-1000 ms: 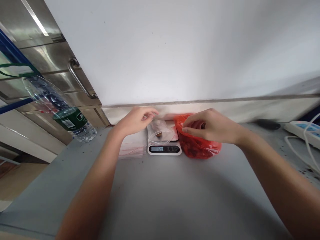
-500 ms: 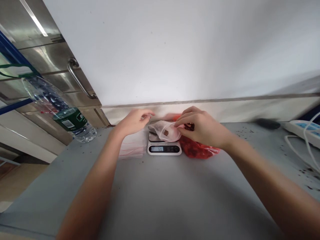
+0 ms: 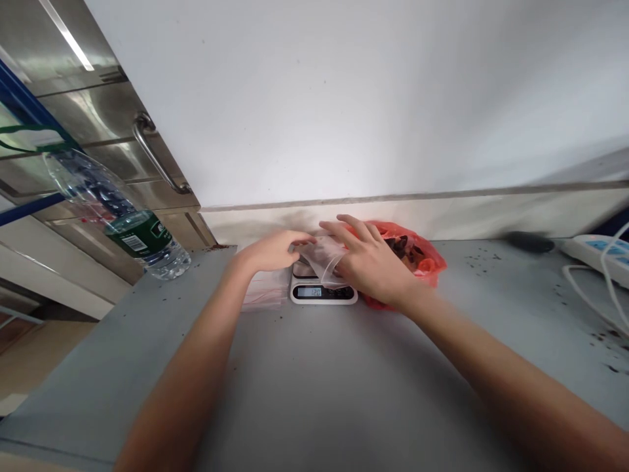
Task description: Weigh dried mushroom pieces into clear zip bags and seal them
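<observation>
Our left hand (image 3: 278, 252) is at the left end of a thin, cloudy plastic bag (image 3: 327, 259), though we cannot tell whether that grip pinches the film. Our right hand (image 3: 368, 262) meets the bag's mouth, upper fingers spread; its lower fingers are hidden, so we cannot tell that grip's hold. The bag lies over a round-cornered white scale (image 3: 302, 301), between flat, clear sachets (image 3: 265, 296) and a crumpled red bag (image 3: 435, 265). Smooth grey table (image 3: 304, 380) spreads wide before us; a pale wall (image 3: 319, 131) bounds its rear edge.
</observation>
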Motion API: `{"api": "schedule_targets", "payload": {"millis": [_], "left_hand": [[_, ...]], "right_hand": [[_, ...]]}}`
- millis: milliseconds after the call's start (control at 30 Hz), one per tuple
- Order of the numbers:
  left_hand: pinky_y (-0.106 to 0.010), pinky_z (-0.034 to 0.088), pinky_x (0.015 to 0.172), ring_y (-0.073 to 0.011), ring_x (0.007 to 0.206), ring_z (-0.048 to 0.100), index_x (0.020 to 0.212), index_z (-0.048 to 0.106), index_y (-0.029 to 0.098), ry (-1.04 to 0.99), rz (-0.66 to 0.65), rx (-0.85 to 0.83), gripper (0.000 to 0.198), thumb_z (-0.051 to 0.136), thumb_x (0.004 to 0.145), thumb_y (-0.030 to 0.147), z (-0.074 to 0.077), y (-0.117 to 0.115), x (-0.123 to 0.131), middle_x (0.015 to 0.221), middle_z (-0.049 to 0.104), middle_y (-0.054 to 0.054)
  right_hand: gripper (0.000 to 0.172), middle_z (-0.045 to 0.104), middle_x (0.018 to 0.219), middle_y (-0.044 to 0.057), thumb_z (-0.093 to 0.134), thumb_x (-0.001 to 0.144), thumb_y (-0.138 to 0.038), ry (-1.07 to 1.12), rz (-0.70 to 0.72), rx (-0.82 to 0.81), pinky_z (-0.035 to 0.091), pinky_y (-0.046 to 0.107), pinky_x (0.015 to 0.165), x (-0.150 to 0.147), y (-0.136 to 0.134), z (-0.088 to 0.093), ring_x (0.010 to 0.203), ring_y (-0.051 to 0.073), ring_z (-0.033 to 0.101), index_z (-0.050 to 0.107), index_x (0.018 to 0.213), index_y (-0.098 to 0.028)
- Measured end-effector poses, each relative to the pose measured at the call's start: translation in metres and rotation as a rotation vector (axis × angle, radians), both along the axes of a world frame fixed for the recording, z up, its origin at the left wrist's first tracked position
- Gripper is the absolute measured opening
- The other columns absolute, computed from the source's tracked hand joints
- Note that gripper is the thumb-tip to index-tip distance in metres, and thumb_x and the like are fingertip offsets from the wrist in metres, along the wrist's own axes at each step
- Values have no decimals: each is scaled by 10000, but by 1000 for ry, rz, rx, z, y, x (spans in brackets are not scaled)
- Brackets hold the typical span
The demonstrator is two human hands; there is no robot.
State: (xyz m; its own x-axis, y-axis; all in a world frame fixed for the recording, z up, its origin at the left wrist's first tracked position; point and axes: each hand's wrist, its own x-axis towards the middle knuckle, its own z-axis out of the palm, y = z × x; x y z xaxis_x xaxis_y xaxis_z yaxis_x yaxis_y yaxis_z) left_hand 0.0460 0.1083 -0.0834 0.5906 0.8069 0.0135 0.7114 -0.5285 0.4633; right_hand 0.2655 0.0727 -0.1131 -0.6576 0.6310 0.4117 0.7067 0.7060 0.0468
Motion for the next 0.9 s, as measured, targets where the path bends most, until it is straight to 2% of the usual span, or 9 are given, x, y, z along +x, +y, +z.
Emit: {"api": "schedule_targets", "payload": {"millis": [67, 167, 233, 300, 367, 433, 533, 700, 900], "left_hand": [[-376, 514, 1062, -256, 1258, 646, 1306, 656, 244, 36, 20, -8, 546, 452, 816, 113, 1, -1, 1, 1381, 682, -31], [-367, 492, 1086, -256, 1295, 617, 1366, 621, 220, 121, 99, -60, 551, 444, 855, 116, 6, -4, 5, 1432, 644, -45], [-343, 489, 1080, -247, 1306, 609, 1387, 609, 237, 162, 133, -79, 580, 433, 856, 83, 9, -6, 7, 1456, 625, -27], [-320, 490, 1070, -237, 1304, 610, 1395, 607, 263, 182, 139, -78, 630, 421, 838, 33, 11, -7, 8, 1465, 617, -2], [-315, 487, 1067, -237, 1314, 602, 1399, 605, 275, 189, 137, -72, 685, 415, 806, -11, 13, -8, 7, 1475, 608, 9], [-329, 481, 1074, -249, 1331, 589, 1393, 611, 272, 182, 144, -63, 709, 416, 781, -29, 13, -7, 5, 1480, 603, 2], [-352, 465, 1094, -253, 1346, 576, 1386, 613, 260, 155, 152, -42, 688, 424, 783, -14, 13, -5, 0, 1465, 617, -17], [-349, 425, 1138, -231, 1369, 555, 1392, 602, 214, 112, 135, -26, 641, 410, 815, 14, 13, -3, -3, 1468, 614, -36], [-338, 455, 1103, -242, 1337, 584, 1364, 625, 207, 128, 131, -27, 613, 400, 827, 16, 14, -4, 0, 1444, 635, -43]], "right_hand": [[326, 504, 1563, 99, 560, 845, 2, 7, 42, -49, 427, 646, 1113, 3, -1, 6, 1455, 437, 387, 766, 673, -184], [204, 460, 1595, 86, 627, 861, -121, 59, 144, -224, 426, 639, 1113, 14, -7, 24, 1506, 423, 308, 799, 796, -212], [137, 502, 1559, 76, 666, 831, -199, 113, 193, -368, 437, 620, 1107, 24, -13, 40, 1513, 408, 301, 786, 772, -225], [130, 545, 1521, 53, 659, 803, -214, 197, 196, -514, 454, 577, 1100, 34, -18, 57, 1462, 377, 403, 761, 726, -238], [152, 539, 1528, 27, 636, 801, -231, 269, 192, -688, 510, 534, 1037, 43, -23, 70, 1316, 345, 569, 737, 687, -236], [148, 548, 1524, 36, 643, 796, -265, 333, 224, -801, 538, 501, 986, 51, -24, 79, 1191, 316, 652, 718, 676, -223], [121, 615, 1458, 55, 658, 802, -283, 407, 255, -834, 547, 452, 950, 58, -22, 83, 1104, 281, 690, 713, 713, -221], [81, 711, 1319, 47, 690, 801, -314, 491, 212, -793, 559, 416, 900, 63, -19, 82, 983, 248, 709, 731, 771, -250], [151, 763, 1122, 86, 693, 795, -374, 534, 135, -798, 544, 410, 871, 62, -21, 83, 1008, 271, 700, 723, 771, -228]]}}
